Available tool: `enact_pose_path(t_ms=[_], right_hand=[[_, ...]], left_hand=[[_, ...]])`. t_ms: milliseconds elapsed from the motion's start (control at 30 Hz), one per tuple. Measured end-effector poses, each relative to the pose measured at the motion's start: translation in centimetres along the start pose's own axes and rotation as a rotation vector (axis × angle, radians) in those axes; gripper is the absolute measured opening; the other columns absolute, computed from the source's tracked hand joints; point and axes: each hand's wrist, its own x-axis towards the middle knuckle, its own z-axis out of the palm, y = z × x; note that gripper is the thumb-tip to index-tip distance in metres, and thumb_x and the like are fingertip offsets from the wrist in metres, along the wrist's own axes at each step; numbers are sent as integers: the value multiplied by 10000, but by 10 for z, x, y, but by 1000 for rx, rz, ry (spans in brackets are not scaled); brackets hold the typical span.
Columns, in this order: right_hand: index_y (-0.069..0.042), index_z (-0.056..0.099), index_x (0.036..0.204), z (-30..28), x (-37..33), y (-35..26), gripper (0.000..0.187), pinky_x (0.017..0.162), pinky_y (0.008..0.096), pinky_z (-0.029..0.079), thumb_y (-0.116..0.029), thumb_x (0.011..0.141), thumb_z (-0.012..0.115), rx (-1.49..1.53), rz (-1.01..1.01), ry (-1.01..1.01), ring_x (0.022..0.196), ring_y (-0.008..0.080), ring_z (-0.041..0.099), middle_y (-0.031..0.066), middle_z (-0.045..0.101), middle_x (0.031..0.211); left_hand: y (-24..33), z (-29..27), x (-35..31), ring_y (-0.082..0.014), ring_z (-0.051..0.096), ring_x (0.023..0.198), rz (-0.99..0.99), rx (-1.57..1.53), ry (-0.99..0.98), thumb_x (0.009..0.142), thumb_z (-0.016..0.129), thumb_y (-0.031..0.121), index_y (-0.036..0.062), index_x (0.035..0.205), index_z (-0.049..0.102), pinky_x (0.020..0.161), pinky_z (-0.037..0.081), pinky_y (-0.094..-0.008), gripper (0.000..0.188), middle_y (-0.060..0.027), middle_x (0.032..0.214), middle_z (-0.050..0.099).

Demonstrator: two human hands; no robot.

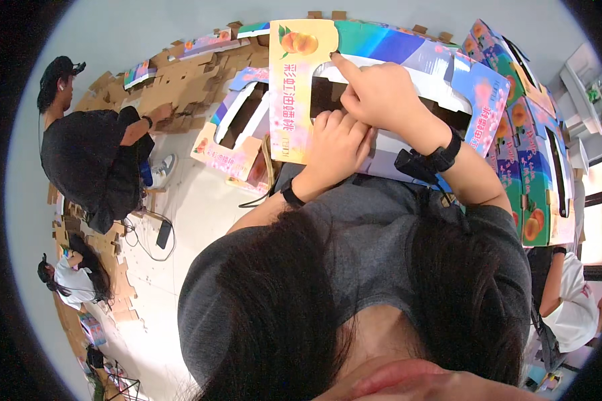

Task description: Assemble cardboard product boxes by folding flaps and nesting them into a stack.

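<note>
A colourful fruit carton point(421, 73) printed with peaches stands in front of me, a yellow-pink panel at its left end and a long slot in its top. My left hand point(339, 139) rests on the near left part of the top, its fingers together and curled over the slot's edge; its thumb is hidden. Above the slot is my right hand point(381, 90), its index finger stretched out to touch the notched edge of the yellow panel point(289, 93). The other right fingers are bent and hold nothing that I can see.
A second carton point(207, 148) sits just left of mine. More cartons point(545, 167) are stacked at my right. Flattened cardboard point(201, 83) spreads along the far left wall. One co-worker in black point(90, 140) works at the left; others are farther off. A cable and phone-like device point(163, 234) lie on the floor.
</note>
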Motion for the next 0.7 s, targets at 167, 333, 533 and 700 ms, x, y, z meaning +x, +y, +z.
enact_pose_path(t_ms=[167, 333, 533, 700], right_hand=[[-22, 562, 1280, 5, -3, 1, 562, 531, 422, 514, -170, 743, 639, -32, -12, -9, 523, 297, 653, 109, 660, 611], [-43, 560, 1320, 21, 3, 5, 621, 472, 391, 485, -171, 718, 643, -101, 48, 10, 473, 280, 610, 110, 624, 565], [-39, 564, 1278, 14, -1, 12, 519, 574, 422, 507, -177, 782, 623, 19, 9, -18, 598, 298, 664, 109, 681, 675], [-86, 647, 1144, -2, -14, 12, 373, 666, 414, 512, -212, 794, 635, 168, -10, 14, 653, 295, 659, 90, 671, 682]], left_hand=[[3, 2, 2, -285, 547, 841, 16, 31, 27, 852, 683, 177, 70, 968, 643, 786, 385, -419, 163, -91, 888, 594], [-1, 6, 6, -301, 550, 852, 4, 20, 5, 842, 691, 172, 62, 978, 644, 788, 385, -427, 181, -100, 900, 594], [-4, 9, 9, -299, 555, 859, 10, 17, 22, 849, 681, 175, 68, 998, 643, 801, 387, -429, 188, -106, 892, 598], [-4, 6, 5, -295, 557, 861, -1, 21, -13, 851, 673, 183, 70, 982, 637, 806, 388, -433, 176, -104, 887, 605]])
